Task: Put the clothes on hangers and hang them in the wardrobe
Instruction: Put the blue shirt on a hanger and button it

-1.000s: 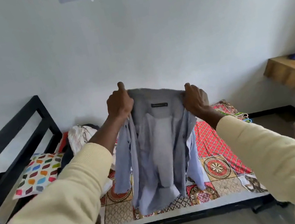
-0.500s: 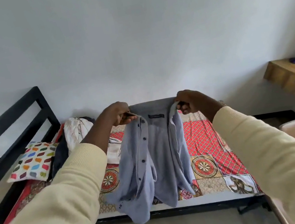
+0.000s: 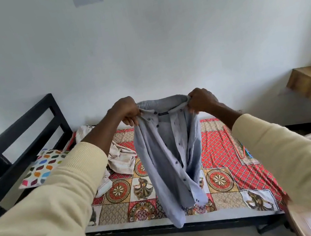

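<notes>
- Above the bed [image 3: 222, 186], mid-frame: blue-grey shirt [image 3: 169, 157] held up in the air, clear of the patterned bedcover [image 3: 122, 192].
- Left hand [image 3: 125, 110] has its fingers curled round the collar at the shirt's left shoulder; right hand [image 3: 201, 99] pinches the collar at the other side. Both clenched on fabric, neither free.
- Hands set apart at shoulder spacing, so the collar is stretched open between them and the body hangs straight down. My read: it's being squared up so a hanger can go in at the neck.
- Front is unbuttoned, plackets hang open with buttons visible, which leaves the neck opening wide for a hanger.
- Hangers [image 3: 243, 149] lie on the bed just past the right forearm, coloured, partly hidden; count unclear.
- More clothes [image 3: 120, 157] piled on the bed to the left, beside a spotted pillow [image 3: 45, 168], so plenty of the task is left.
- Wardrobe not in view.
- Likely next: one hand must let go to fetch a hanger; the shirt may slump.
</notes>
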`<state>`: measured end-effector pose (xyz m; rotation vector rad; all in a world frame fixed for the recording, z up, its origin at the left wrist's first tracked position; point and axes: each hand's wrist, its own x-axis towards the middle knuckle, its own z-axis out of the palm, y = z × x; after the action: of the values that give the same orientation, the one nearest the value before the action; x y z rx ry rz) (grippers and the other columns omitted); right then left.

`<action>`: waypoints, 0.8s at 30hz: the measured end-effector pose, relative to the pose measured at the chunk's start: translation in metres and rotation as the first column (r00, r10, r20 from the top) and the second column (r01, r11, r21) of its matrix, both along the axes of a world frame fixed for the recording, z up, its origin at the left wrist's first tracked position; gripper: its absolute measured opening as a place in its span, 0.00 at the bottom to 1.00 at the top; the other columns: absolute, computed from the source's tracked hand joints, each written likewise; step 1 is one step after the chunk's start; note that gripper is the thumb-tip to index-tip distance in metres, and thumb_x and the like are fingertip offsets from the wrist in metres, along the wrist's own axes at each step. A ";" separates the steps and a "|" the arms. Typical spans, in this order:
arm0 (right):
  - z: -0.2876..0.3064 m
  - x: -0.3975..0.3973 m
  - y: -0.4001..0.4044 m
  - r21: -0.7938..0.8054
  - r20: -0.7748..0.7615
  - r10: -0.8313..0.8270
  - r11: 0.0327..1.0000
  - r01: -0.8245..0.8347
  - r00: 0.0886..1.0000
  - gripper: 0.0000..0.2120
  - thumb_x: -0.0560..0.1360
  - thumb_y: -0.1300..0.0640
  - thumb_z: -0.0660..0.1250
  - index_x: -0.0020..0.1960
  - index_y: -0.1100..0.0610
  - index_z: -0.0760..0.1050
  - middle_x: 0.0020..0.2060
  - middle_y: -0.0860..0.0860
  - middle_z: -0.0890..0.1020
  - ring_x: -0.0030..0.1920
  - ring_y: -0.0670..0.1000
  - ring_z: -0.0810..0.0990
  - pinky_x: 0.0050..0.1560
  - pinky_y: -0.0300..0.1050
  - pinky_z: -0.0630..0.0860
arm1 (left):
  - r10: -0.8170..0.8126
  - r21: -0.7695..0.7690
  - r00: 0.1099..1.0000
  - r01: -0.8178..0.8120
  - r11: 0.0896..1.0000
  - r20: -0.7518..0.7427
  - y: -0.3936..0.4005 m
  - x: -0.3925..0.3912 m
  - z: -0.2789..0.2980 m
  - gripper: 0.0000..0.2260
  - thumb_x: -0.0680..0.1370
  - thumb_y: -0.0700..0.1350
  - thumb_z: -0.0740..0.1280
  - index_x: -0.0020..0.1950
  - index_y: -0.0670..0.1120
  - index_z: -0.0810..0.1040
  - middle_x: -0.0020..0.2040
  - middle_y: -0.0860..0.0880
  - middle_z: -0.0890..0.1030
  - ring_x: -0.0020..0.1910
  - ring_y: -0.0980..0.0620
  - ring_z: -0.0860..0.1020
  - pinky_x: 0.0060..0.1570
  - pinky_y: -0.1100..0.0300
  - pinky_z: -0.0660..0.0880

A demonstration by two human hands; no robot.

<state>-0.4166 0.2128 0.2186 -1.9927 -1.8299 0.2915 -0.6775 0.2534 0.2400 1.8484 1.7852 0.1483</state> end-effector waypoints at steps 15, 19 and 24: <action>-0.029 0.034 -0.017 -0.028 -0.464 0.092 0.993 -0.119 0.881 0.10 0.72 0.55 0.72 0.37 0.56 0.72 0.35 0.51 0.76 0.38 0.50 0.73 0.37 0.46 0.68 | -0.212 0.161 0.825 0.149 0.976 0.524 -0.010 -0.016 -0.058 0.07 0.74 0.43 0.75 0.47 0.43 0.79 0.45 0.50 0.82 0.44 0.52 0.79 0.46 0.58 0.74; -0.020 0.053 -0.016 -0.353 0.001 0.166 0.923 -0.155 0.986 0.12 0.63 0.61 0.74 0.45 0.60 0.80 0.44 0.58 0.82 0.47 0.56 0.80 0.43 0.45 0.72 | -0.260 0.124 0.958 0.245 0.962 0.125 -0.003 -0.028 -0.049 0.10 0.67 0.37 0.76 0.45 0.39 0.80 0.41 0.44 0.81 0.40 0.48 0.76 0.37 0.60 0.71; -0.049 0.054 -0.019 0.060 -0.033 -0.084 0.995 0.086 0.996 0.07 0.71 0.65 0.63 0.42 0.67 0.78 0.45 0.66 0.81 0.49 0.64 0.79 0.41 0.46 0.68 | -0.054 0.398 0.996 0.019 0.917 0.076 -0.004 -0.020 -0.071 0.10 0.77 0.42 0.65 0.37 0.41 0.73 0.37 0.42 0.76 0.41 0.44 0.73 0.33 0.54 0.63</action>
<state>-0.3623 0.1939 0.1698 -2.0064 -1.7100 0.2357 -0.6978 0.2495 0.1694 2.1132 1.7541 0.6085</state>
